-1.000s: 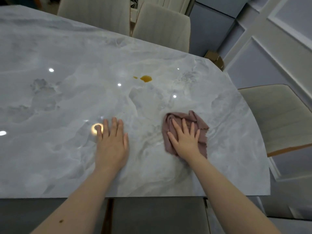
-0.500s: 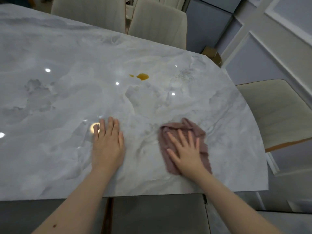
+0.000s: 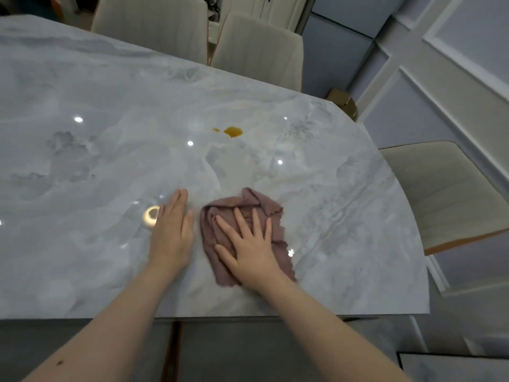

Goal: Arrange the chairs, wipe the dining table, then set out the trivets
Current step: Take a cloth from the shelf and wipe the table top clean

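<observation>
The dining table (image 3: 96, 166) fills most of the view, a glossy grey-white marble top with a rounded right end, dotted with bright reflections of ceiling lights. Three pale upholstered chairs stand around it: two at the far edge, one (image 3: 154, 26) left of the other (image 3: 259, 48), their backs close against the tabletop, and a third chair (image 3: 443, 194) at the right end, its seat showing just beside the curved edge. Near the front edge of the table lies a crumpled mauve cloth (image 3: 217, 232), bunched into folds. The right hand (image 3: 252, 249) lies flat on top of it, fingers straight and spread, pressing it to the marble rather than gripping it. The left hand (image 3: 172, 232) rests palm-down on the bare tabletop just beside the cloth — fingers straight and together, holding nothing. Farther from the person, well apart from the cloth, sits a small amber spill (image 3: 233, 131) with a tiny droplet of the same colour at its left.
</observation>
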`<state>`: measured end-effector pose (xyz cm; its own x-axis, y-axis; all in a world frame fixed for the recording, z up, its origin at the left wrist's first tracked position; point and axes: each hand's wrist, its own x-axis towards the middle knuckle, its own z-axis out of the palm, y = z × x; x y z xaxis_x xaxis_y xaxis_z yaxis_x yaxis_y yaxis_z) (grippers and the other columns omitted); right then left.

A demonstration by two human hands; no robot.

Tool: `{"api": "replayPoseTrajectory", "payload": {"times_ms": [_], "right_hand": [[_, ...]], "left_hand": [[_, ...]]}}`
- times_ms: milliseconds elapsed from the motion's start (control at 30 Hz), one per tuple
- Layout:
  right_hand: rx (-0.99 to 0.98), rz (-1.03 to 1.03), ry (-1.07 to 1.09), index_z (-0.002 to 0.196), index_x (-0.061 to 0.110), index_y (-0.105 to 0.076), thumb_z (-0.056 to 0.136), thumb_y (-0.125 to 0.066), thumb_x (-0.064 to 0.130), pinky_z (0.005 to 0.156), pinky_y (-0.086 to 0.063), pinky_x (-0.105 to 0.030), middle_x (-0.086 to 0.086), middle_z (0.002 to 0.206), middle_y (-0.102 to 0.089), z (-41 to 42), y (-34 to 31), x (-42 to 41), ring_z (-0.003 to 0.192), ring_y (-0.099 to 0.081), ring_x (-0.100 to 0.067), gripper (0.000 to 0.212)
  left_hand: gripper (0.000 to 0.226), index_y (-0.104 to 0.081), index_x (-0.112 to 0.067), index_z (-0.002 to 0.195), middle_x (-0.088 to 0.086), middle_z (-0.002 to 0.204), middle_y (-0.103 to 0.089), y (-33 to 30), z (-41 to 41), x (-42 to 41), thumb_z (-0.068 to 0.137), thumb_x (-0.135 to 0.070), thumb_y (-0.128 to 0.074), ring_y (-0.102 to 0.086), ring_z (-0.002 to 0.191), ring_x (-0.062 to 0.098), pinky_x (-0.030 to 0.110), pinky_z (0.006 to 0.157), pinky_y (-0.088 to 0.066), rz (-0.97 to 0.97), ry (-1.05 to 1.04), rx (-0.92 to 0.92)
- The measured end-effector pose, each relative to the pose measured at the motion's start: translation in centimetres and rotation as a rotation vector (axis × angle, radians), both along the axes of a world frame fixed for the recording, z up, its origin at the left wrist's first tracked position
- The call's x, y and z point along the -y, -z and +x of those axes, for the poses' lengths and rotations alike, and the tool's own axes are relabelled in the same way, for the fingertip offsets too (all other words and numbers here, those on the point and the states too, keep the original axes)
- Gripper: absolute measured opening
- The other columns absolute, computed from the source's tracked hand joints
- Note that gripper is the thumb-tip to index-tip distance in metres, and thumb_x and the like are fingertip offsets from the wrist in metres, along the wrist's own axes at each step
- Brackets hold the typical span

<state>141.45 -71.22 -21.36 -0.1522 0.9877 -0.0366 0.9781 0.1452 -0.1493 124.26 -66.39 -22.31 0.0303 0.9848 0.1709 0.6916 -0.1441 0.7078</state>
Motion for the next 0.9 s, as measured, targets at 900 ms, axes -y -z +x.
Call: {"api": "replayPoseTrajectory", "payload": {"times_ms": [900], "right_hand": [[-0.144, -0.058, 0.068, 0.148, 0.034, -0.026, 0.093, -0.01, 0.062, 0.118, 0.004, -0.033, 0.005, 0.156, -0.026, 4.3, -0.4, 5.6, 0.146, -0.016, -0.016, 0.064]], "left_hand": [[0.058, -0.056, 0.003, 0.128, 0.024, 0.126, -0.058, -0.3, -3.2, 4.0, 0.093, -0.03, -0.024, -0.055, 0.118, 0.038, 0.034, 0.104, -0.033, 0.007, 0.103, -0.11]]}}
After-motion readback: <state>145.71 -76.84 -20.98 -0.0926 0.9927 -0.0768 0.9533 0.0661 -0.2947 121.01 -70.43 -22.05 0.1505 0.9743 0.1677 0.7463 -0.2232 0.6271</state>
